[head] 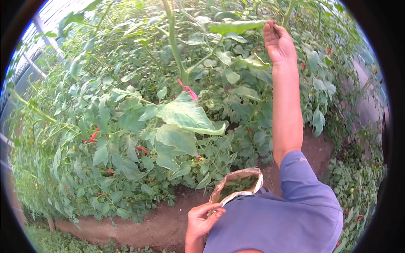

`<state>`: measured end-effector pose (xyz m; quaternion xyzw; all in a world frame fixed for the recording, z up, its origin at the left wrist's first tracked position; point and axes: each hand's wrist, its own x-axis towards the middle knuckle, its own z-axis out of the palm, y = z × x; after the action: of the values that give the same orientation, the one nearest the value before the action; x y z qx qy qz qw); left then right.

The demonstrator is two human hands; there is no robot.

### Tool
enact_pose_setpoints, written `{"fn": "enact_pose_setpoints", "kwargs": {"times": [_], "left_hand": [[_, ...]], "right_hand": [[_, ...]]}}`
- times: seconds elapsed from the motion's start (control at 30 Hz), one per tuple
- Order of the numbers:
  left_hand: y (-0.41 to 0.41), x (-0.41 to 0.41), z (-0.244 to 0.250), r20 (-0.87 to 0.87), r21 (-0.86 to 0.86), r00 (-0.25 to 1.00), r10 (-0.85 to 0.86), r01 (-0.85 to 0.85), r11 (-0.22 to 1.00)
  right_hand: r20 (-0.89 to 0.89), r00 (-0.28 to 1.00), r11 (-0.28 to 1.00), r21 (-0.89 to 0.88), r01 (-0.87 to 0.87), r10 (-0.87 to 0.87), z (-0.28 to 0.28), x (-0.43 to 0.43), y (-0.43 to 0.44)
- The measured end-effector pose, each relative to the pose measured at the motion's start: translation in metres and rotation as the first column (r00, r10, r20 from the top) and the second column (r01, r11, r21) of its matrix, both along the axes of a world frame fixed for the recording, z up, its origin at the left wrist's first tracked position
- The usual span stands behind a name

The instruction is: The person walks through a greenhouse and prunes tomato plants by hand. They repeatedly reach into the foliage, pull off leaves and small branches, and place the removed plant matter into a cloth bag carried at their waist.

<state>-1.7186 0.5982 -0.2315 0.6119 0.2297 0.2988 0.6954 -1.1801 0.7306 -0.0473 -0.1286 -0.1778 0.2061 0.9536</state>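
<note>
My right hand (279, 44) is raised at the top right, palm towards me and fingers partly curled. Its fingertips meet the end of a long curled green leaf (239, 27) beside a thick tomato stem (288, 14). Whether the fingers pinch anything is hidden. Low at the front, my left hand (204, 218) has thumb and forefinger together on the rim of an open pouch (258, 178) at my waist. Green plant bits (239, 186) lie inside it. Between my hands stands a tomato plant (177, 47) with a pink ribbon (188, 89) tied on its stem.
Dense tomato foliage (126, 126) fills the row before me, with several red ties (91, 136) among the leaves. Bare soil (126, 229) runs along its foot. More plants (354, 183) grow at the right. Greenhouse framing (47, 34) shows at the upper left.
</note>
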Motion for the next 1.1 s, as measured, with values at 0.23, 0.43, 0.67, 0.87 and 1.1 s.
{"fn": "enact_pose_setpoints", "kwargs": {"times": [0.23,0.43,0.67,0.87,1.1], "left_hand": [[0.045,-0.022,0.047,0.101,0.343,0.990,-0.100,0.060,0.937],[0.056,0.011,0.173,0.249,0.622,0.968,-0.033,-0.134,0.771],[0.117,0.119,0.310,0.346,0.838,0.935,0.082,-0.347,0.421],[0.141,0.155,0.350,0.371,0.743,0.873,0.315,-0.483,0.464],[0.209,0.200,0.324,0.147,0.573,0.880,0.451,-0.447,0.687]], "right_hand": [[0.681,0.686,0.920,-0.390,0.041,0.258,-0.076,-0.167,-0.135],[0.298,-0.387,0.468,-0.739,0.484,0.872,-0.250,-0.226,-0.207],[0.827,-0.006,0.807,-0.546,0.225,0.562,-0.107,-0.198,-0.163],[0.960,0.226,0.885,0.045,0.464,-0.168,0.050,-0.203,-0.071],[0.815,0.395,0.742,0.061,0.668,-0.423,0.117,-0.146,0.020]]}}
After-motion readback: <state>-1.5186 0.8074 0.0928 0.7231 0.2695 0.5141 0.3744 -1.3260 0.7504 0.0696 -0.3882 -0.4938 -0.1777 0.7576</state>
